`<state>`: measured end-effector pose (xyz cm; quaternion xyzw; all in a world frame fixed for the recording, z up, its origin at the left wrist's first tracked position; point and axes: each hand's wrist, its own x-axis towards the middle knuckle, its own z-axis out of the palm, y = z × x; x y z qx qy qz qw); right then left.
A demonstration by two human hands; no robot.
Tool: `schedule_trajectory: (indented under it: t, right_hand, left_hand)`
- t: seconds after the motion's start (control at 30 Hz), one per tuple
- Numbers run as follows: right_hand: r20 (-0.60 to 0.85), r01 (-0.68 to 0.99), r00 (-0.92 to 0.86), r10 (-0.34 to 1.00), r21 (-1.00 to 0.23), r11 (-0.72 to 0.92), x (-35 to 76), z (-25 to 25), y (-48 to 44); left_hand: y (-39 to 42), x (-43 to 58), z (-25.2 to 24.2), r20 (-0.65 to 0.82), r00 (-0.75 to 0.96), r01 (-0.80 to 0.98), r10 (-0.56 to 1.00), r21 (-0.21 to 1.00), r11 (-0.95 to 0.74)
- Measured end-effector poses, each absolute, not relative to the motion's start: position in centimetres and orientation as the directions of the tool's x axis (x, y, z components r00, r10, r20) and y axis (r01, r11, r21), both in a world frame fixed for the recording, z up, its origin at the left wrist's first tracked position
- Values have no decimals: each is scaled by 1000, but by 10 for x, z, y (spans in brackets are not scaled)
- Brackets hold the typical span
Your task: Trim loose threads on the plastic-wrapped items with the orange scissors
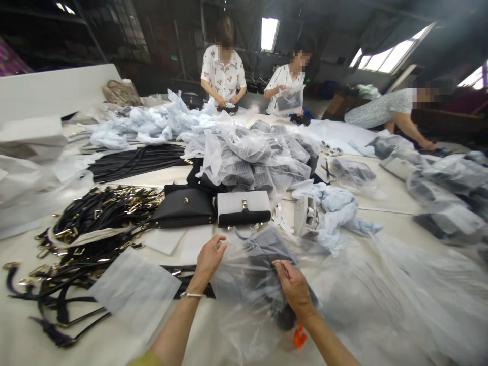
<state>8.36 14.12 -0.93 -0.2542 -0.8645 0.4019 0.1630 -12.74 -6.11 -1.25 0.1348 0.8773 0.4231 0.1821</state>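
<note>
A clear plastic bag point(238, 305) with a dark grey item point(267, 249) inside lies on the table before me. My left hand point(211, 259) is at the bag's upper left edge, thumb and fingers pinched on the plastic. My right hand point(292, 284) is closed too, its fingertips gripping the bag over the dark item. Just beyond sit a black handbag point(185, 206) and a grey-and-black handbag point(244, 207) with a gold clasp. Something bright orange point(300, 336) shows below my right wrist; what it is I cannot make out.
Black straps with gold buckles point(110, 208) heap at left, near a white sheet point(135, 290). Bagged goods point(255, 152) pile up behind the handbags. Crumpled pale-blue wrapping point(331, 203) and loose plastic point(381, 295) lie right. Several co-workers stand across the table.
</note>
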Motion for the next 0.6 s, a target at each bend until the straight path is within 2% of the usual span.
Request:
schedule_trajectory:
  t: [0.07, 0.2, 0.33, 0.43, 0.5, 0.6]
  right_hand:
    - [85, 308, -820, 566, -768, 561, 82, -9, 139]
    - [101, 304, -827, 554, -748, 590, 78, -10, 133]
    - [95, 311, -804, 588, -774, 551, 74, -13, 133]
    - [64, 323, -777, 626, -813, 484, 71, -15, 141]
    - [42, 330, -754, 655, -838, 435, 68, -16, 146]
    - [24, 329, -726, 688, -865, 378, 65, -20, 151]
  left_hand:
    - [-63, -135, -21, -271, -896, 41, 351, 738, 674]
    - [-92, -143, -41, -295, -918, -14, 266, 693, 721]
    - [-124, -149, -45, -242, -961, -72, 136, 691, 719]
    - [-141, -152, -37, -183, -983, -141, 2, 765, 628]
    - [-142, -144, -31, -229, -972, -225, -55, 832, 507]
    - [-128, -110, -28, -306, -948, -256, 84, 895, 365]
